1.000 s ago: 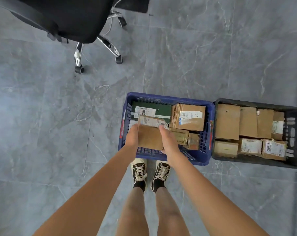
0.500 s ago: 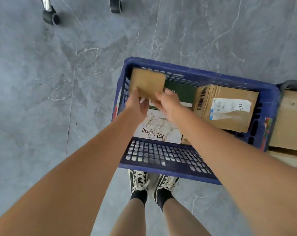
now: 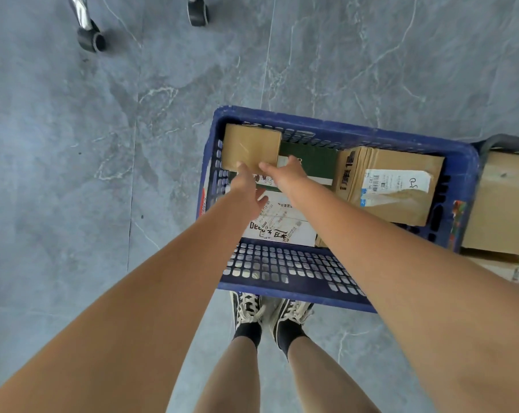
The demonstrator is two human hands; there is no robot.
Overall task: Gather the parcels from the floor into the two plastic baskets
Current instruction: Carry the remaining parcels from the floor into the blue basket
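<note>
Parcels fill the blue basket [image 3: 335, 135] on the grey tiled floor [image 3: 73, 174], right in front of the person's shoes [image 3: 270, 311]. A small plain brown parcel [image 3: 251, 146] sits in the basket's far left corner, lying partly over a dark green parcel [image 3: 310, 159]. The left hand [image 3: 246, 186] reaches toward its near edge with straight fingers, the fingertips touching or just short of the cardboard; the grip is apart, with nothing clamped in it. The right hand [image 3: 288, 175] is beside it with fingers extended, its fingertips at the brown parcel's near right corner, the grip also apart. Under the wrists lies a white parcel [image 3: 282, 225] with printed labels and handwriting. On the basket's right side rests a larger brown box [image 3: 392, 186] with a white shipping label. Touching the blue basket on the right is a dark basket [image 3: 502, 141], only partly in view, holding more brown boxes [image 3: 502, 204]. At the top left, two black chair casters [image 3: 91, 40] stand on the floor, well apart from the baskets.
</note>
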